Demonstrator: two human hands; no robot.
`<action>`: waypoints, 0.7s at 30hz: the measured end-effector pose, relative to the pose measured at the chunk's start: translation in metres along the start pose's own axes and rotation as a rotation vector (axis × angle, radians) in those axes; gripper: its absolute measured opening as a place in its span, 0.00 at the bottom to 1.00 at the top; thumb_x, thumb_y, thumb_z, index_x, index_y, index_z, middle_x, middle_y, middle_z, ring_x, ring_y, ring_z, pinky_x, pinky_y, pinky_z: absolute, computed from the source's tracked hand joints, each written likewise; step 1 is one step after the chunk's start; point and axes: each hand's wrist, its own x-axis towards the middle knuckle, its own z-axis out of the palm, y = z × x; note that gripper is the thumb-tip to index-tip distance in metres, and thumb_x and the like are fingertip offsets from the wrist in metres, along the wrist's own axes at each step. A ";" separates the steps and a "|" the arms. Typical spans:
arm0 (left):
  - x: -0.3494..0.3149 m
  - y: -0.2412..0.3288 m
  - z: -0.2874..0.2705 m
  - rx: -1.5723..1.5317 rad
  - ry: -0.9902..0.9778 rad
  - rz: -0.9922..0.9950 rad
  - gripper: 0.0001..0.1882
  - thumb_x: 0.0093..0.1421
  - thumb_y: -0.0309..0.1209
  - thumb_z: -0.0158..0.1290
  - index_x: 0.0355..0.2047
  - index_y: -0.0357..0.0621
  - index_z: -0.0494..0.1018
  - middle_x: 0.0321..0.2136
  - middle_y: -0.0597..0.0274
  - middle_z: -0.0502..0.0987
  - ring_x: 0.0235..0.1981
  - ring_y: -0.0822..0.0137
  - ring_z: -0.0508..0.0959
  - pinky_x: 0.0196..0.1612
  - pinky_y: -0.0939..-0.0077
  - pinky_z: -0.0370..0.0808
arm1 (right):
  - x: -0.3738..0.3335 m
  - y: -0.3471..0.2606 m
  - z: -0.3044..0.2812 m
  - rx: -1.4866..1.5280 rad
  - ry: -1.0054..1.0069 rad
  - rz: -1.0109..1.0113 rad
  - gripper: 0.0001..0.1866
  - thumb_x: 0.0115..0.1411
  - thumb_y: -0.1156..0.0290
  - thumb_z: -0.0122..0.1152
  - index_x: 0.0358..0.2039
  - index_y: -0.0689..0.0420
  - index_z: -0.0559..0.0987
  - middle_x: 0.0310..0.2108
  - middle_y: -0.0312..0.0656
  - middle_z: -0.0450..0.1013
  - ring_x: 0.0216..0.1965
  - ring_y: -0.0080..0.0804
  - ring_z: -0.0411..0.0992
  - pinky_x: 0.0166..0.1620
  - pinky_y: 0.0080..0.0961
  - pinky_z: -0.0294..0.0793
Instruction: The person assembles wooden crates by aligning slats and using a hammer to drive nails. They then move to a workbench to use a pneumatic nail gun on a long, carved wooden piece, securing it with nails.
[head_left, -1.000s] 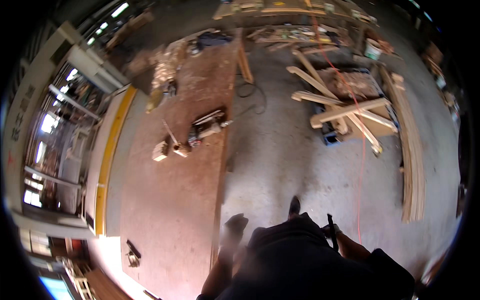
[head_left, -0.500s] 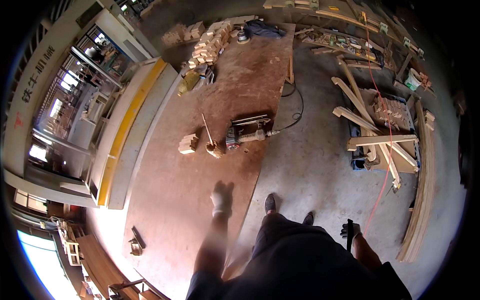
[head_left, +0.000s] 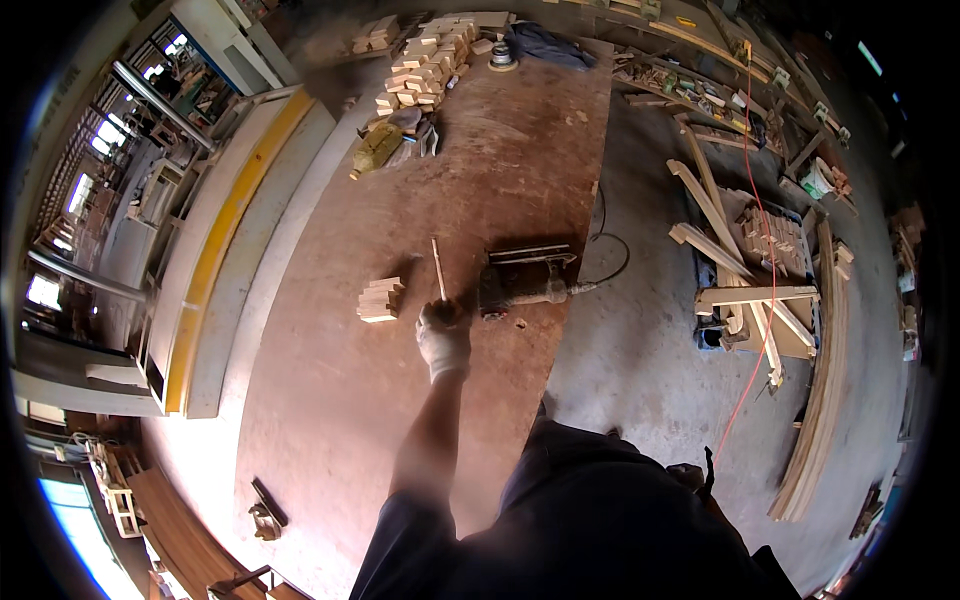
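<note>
Near the centre of the frame, the gloved left hand (head_left: 443,345) reaches over a reddish-brown worktop (head_left: 330,400), its fingertips at the lower end of a thin stick (head_left: 438,268). The stick slants up from the hand toward the upper centre; the fingers are bent and dark there, and I cannot tell whether they pinch it or only touch it. Just left of the stick lies a small stack of wooden blocks (head_left: 380,302); to its right, near the worktop's edge, a power tool (head_left: 540,290) lies on its side, with a dark hose (head_left: 626,255) looping off over the floor. The right hand (head_left: 686,476) hangs at the lower right of the frame, partly behind a dark strap (head_left: 708,476), and its finger state cannot be made out. A larger heap of blocks (head_left: 428,68) and a yellowish bottle (head_left: 376,148) sit at the upper centre-left, and a small metal tool (head_left: 266,515) rests at the lower left. Long boards (head_left: 815,400) run down the right side.
</note>
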 end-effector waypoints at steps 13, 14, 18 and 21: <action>0.034 -0.179 -0.101 -0.225 0.344 0.075 0.16 0.52 0.20 0.69 0.38 0.39 0.75 0.29 0.65 0.79 0.31 0.71 0.77 0.38 0.74 0.79 | 0.041 0.070 -0.047 0.616 -0.317 -0.166 0.39 0.75 0.40 0.37 0.52 0.68 0.79 0.44 0.57 0.82 0.44 0.59 0.81 0.48 0.61 0.80; 0.059 -0.198 -0.105 -0.276 0.334 -0.017 0.16 0.52 0.20 0.69 0.39 0.39 0.75 0.30 0.64 0.80 0.30 0.72 0.77 0.36 0.74 0.79 | 0.050 0.065 -0.043 0.309 -0.376 -0.241 0.31 0.72 0.46 0.42 0.45 0.64 0.78 0.38 0.54 0.80 0.40 0.56 0.80 0.44 0.57 0.79; 0.103 -0.221 -0.143 -0.283 0.335 -0.285 0.23 0.51 0.24 0.72 0.46 0.38 0.75 0.37 0.57 0.84 0.35 0.67 0.82 0.37 0.70 0.81 | 0.070 0.013 -0.027 -0.114 -0.459 -0.178 0.14 0.62 0.59 0.57 0.22 0.50 0.70 0.22 0.40 0.70 0.26 0.44 0.72 0.32 0.41 0.71; 0.089 -0.165 -0.142 -0.062 0.542 -0.509 0.37 0.55 0.38 0.71 0.62 0.35 0.72 0.57 0.43 0.79 0.57 0.45 0.79 0.60 0.49 0.76 | 0.075 -0.003 -0.017 0.415 -0.371 0.215 0.13 0.59 0.57 0.57 0.23 0.49 0.68 0.21 0.41 0.67 0.26 0.43 0.71 0.30 0.36 0.70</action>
